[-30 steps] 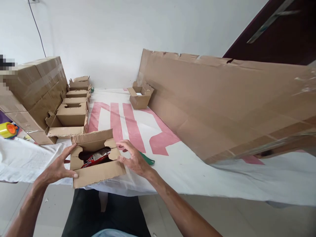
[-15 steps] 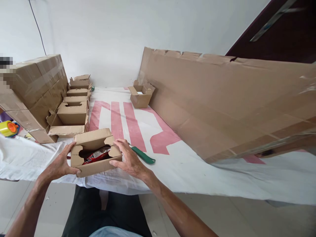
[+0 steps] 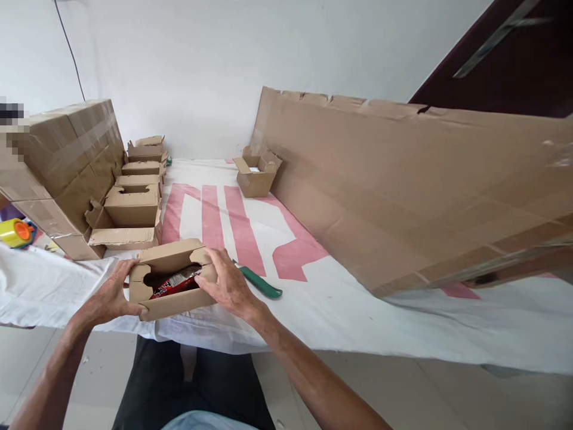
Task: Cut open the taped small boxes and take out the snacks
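A small cardboard box [image 3: 179, 309] sits at the table's front edge, its end flaps folded inward. Through its top opening a red packet [image 3: 172, 284] shows. My left hand [image 3: 107, 297] grips the box's left end, thumb on the near side and fingers at the back corner. At the right end, my right hand [image 3: 228, 283] is closed on the box, its thumb on the right end flap near the opening. Just right of that hand lies a green-handled tool [image 3: 261, 282], its tip partly hidden.
Open cardboard boxes [image 3: 129, 216] line up beside a large taped carton [image 3: 85, 155] at left. A small open box [image 3: 256, 183] stands by a big leaning cardboard sheet [image 3: 380, 179]. A yellow tape roll [image 3: 13, 233] lies far left.
My right thumb has moved from the box's near side up onto the right end flap. The box's far flap has tilted down slightly. My left hand has hardly moved.
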A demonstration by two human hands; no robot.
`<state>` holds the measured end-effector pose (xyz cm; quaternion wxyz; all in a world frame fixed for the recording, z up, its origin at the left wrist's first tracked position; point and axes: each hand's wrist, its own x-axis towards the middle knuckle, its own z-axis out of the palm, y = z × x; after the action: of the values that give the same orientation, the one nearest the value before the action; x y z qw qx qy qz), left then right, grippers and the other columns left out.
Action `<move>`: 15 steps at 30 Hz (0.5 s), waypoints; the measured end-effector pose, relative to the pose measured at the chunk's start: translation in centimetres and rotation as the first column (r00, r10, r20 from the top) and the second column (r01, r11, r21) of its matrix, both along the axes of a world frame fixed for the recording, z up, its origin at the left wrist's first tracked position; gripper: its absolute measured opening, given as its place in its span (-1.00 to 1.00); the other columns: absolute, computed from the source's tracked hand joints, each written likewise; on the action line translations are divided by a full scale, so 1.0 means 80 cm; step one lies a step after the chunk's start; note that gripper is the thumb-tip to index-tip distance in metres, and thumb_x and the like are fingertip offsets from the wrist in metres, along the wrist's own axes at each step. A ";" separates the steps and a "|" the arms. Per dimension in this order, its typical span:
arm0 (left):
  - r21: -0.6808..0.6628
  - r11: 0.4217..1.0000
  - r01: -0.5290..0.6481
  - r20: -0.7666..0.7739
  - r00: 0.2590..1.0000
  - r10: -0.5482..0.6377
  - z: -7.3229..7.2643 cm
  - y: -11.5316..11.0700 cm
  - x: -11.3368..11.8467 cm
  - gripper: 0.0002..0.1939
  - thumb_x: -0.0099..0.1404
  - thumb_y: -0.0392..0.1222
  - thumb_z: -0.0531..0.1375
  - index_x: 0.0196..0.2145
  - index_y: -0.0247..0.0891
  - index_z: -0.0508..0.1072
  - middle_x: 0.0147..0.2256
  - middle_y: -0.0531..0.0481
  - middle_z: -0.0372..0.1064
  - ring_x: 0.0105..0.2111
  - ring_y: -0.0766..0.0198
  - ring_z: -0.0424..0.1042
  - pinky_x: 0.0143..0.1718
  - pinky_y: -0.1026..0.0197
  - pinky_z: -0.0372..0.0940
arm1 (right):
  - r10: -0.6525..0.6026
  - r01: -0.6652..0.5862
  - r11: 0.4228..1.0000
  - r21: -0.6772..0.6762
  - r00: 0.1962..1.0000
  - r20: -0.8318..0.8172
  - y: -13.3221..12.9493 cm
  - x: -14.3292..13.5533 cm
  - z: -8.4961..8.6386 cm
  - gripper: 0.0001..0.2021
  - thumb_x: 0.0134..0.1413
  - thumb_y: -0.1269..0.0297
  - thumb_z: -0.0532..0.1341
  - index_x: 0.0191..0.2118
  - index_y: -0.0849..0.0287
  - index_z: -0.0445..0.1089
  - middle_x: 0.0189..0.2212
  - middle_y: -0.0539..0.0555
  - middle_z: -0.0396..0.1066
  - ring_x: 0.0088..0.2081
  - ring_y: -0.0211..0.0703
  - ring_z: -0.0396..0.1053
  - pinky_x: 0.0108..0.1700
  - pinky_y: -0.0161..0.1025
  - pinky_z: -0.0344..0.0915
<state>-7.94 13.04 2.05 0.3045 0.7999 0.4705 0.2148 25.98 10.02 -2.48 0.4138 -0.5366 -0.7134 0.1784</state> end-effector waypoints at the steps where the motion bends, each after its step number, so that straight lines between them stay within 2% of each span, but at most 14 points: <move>1: 0.008 1.000 0.002 0.004 1.000 -0.002 -0.001 0.000 0.000 0.13 0.04 0.27 0.60 0.44 -0.01 0.27 0.31 -0.22 0.27 0.31 -0.29 0.36 0.20 -0.31 0.51 | -0.009 0.010 1.000 -0.005 1.000 0.020 0.000 -0.001 0.003 -0.40 0.24 0.32 0.33 0.37 0.01 0.30 0.22 0.21 0.45 0.25 0.18 0.44 0.30 0.18 0.47; 6: 0.018 1.000 -0.005 -0.003 1.000 0.005 0.000 -0.001 -0.002 0.18 0.00 0.37 0.58 0.46 -0.02 0.28 0.39 -0.27 0.24 0.34 -0.31 0.34 0.12 -0.22 0.55 | -0.086 0.104 0.989 -0.104 0.982 0.168 0.003 -0.010 0.026 -0.35 0.25 0.28 0.36 0.41 0.01 0.27 0.22 0.21 0.44 0.23 0.19 0.45 0.20 0.11 0.51; 9: 0.035 0.997 -0.067 -0.055 0.996 0.069 0.009 -0.003 0.005 -0.01 0.14 0.38 0.49 0.39 -0.06 0.36 0.36 -0.25 0.33 0.28 -0.28 0.42 0.06 -0.16 0.55 | -0.144 0.207 0.960 -0.187 0.942 0.303 0.011 -0.024 0.046 -0.35 0.26 0.21 0.41 0.40 0.06 0.27 0.24 0.25 0.41 0.23 0.22 0.45 0.10 0.05 0.51; 11: 0.081 0.988 -0.133 -0.128 0.981 0.142 0.018 -0.005 0.020 -0.20 0.25 0.32 0.41 0.30 -0.13 0.43 0.27 -0.23 0.44 0.22 -0.25 0.49 0.11 -0.16 0.51 | -0.157 0.260 0.940 -0.223 0.906 0.394 0.016 -0.034 0.058 -0.41 0.32 0.22 0.39 0.38 0.10 0.29 0.25 0.28 0.39 0.22 0.22 0.44 0.06 0.02 0.49; 13: 0.150 0.964 -0.218 -0.264 0.931 0.252 0.026 -0.008 0.042 -0.33 0.28 0.20 0.37 0.21 -0.21 0.46 0.18 -0.25 0.51 0.17 -0.26 0.53 0.15 -0.19 0.47 | -0.146 0.285 0.929 -0.238 0.869 0.472 0.021 -0.043 0.069 -0.50 0.36 0.29 0.34 0.34 0.16 0.33 0.24 0.31 0.39 0.20 0.21 0.45 0.04 0.00 0.48; 15: 0.217 0.930 -0.297 -0.427 0.828 0.364 0.032 -0.012 0.068 -0.44 0.30 0.06 0.33 0.15 -0.29 0.46 0.12 -0.31 0.52 0.13 -0.32 0.57 0.11 -0.22 0.47 | -0.122 0.286 0.928 -0.238 0.839 0.531 0.024 -0.048 0.078 -0.58 0.38 0.39 0.27 0.30 0.20 0.38 0.22 0.33 0.40 0.18 0.19 0.48 0.02 -0.03 0.47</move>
<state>-2.48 12.08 4.64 0.0850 0.7534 0.6441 0.1016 22.13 11.92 3.75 0.1396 -0.6960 -0.6980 0.0943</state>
